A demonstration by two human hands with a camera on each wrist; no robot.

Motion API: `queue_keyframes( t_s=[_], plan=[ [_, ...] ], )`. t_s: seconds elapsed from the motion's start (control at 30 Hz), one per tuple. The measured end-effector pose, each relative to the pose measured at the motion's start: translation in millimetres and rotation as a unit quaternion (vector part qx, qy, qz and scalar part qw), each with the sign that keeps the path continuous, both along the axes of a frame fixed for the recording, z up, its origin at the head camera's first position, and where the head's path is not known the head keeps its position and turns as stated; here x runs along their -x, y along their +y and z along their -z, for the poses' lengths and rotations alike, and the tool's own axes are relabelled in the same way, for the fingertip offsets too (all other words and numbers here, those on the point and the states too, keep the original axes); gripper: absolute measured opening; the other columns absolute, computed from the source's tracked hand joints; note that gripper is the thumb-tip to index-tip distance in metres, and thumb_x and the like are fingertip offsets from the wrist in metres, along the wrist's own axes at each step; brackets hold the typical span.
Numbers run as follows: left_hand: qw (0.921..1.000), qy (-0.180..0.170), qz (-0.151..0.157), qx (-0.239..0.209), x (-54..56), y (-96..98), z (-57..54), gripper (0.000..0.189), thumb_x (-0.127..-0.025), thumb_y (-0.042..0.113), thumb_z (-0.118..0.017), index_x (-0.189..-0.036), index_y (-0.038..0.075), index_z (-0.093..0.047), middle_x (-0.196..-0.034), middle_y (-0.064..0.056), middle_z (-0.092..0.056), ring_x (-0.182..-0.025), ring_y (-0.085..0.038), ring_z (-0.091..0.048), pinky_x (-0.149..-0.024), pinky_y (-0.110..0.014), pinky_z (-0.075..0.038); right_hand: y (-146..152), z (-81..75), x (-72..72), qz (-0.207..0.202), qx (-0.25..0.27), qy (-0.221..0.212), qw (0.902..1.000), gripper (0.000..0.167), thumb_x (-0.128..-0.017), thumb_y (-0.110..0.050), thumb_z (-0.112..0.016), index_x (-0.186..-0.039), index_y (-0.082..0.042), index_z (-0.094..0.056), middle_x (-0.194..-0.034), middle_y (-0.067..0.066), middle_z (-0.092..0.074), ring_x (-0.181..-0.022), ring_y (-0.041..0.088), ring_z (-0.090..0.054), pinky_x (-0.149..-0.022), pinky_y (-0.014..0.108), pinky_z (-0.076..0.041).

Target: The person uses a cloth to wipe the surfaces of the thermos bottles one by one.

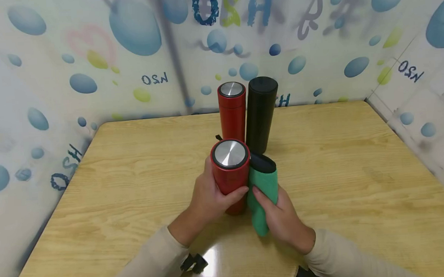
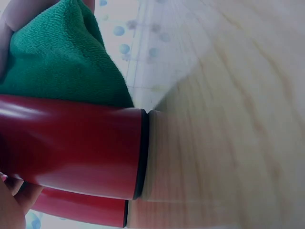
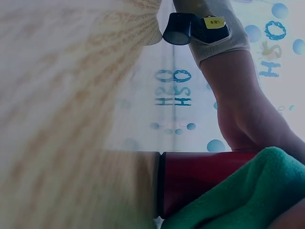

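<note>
red flask [image 1: 231, 177] fills curled left hand [image 1: 209, 197]; right hand [image 1: 284, 215] grips green cloth [image 1: 266, 182].

In the head view, the near red bottle [image 1: 229, 180] hides the lower part of the far red bottle [image 1: 233, 113] and most fingers of the left hand [image 1: 210, 199]. The green cloth [image 1: 264, 190] covers most fingers of the right hand [image 1: 286, 221]; what the dark oval [image 1: 262, 162] at its top belongs to cannot be told. A black scrap [image 1: 218, 137] left of the far red bottle shows too little to identify. The picture's lower edge cuts off the tabletop [image 1: 133, 172] and both sleeves [image 1: 149, 259]. In the right wrist view, the writing on the yellow label [image 3: 214, 22] is too small to read.
</note>
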State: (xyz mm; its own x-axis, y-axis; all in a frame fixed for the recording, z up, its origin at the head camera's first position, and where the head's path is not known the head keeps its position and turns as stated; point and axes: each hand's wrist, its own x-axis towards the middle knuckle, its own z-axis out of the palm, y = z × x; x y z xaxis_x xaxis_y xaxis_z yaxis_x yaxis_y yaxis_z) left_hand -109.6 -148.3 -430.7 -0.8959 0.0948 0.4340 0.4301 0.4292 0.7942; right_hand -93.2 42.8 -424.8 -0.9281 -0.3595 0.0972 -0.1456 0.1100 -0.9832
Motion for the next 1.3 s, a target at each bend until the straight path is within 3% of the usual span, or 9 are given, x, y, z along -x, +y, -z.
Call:
queue_keyframes(
  t_s=[0.27,0.47,0.77,0.97,1.3],
  plan=[
    [1.0000,0.000,-0.006,-0.001,-1.6,-0.7,2.2,0.090,-0.077,0.022,-0.085,-0.147,0.010,-0.030,-0.137,-0.006,-0.058,-0.123,-0.022,-0.059,-0.096,-0.041,-0.057,-3.2,0.5,2.6,0.009,-0.002,-0.032,0.9995,0.038,-0.105,-0.016,-0.048,-0.140,-0.002,-0.046,-0.123,0.013,-0.059,-0.109,0.015,-0.057,-0.096,0.024,-0.049],
    [1.0000,-0.002,0.000,-0.004,1.0,0.0,-1.6,0.090,-0.077,0.022,-0.085,-0.147,0.012,-0.029,-0.138,-0.004,-0.057,-0.125,-0.020,-0.058,-0.097,-0.041,-0.056,0.3,-3.7,2.7,0.002,0.012,-0.012,0.9999,0.038,-0.106,-0.014,-0.045,-0.141,-0.001,-0.043,-0.127,0.013,-0.057,-0.113,0.013,-0.057,-0.097,0.023,-0.050],
    [0.9999,0.012,0.009,-0.003,2.4,0.5,-3.7,0.089,-0.078,0.022,-0.085,-0.147,0.013,-0.029,-0.139,-0.002,-0.056,-0.127,-0.019,-0.057,-0.097,-0.040,-0.057,1.9,-4.7,0.9,0.005,0.037,0.021,0.9991,0.033,-0.105,-0.012,-0.046,-0.133,0.004,-0.048,-0.114,0.010,-0.058,-0.101,0.010,-0.060,-0.089,0.023,-0.053],
    [0.9997,0.023,-0.001,0.004,1.3,0.3,-3.3,0.090,-0.076,0.023,-0.085,-0.147,0.009,-0.030,-0.136,-0.006,-0.059,-0.123,-0.021,-0.059,-0.097,-0.041,-0.057,0.8,-3.5,4.1,-0.010,0.020,-0.002,0.9997,0.036,-0.106,-0.013,-0.045,-0.139,0.001,-0.045,-0.121,0.012,-0.057,-0.107,0.010,-0.058,-0.094,0.022,-0.050],
    [0.9997,0.024,0.000,-0.001,1.0,-0.2,-1.3,0.089,-0.076,0.023,-0.084,-0.146,0.008,-0.030,-0.134,-0.006,-0.060,-0.121,-0.021,-0.061,-0.096,-0.040,-0.057,-2.2,-1.4,4.4,0.000,-0.003,-0.024,0.9997,0.037,-0.106,-0.018,-0.047,-0.141,-0.005,-0.045,-0.124,0.012,-0.059,-0.110,0.013,-0.057,-0.096,0.024,-0.049]
  ],
)
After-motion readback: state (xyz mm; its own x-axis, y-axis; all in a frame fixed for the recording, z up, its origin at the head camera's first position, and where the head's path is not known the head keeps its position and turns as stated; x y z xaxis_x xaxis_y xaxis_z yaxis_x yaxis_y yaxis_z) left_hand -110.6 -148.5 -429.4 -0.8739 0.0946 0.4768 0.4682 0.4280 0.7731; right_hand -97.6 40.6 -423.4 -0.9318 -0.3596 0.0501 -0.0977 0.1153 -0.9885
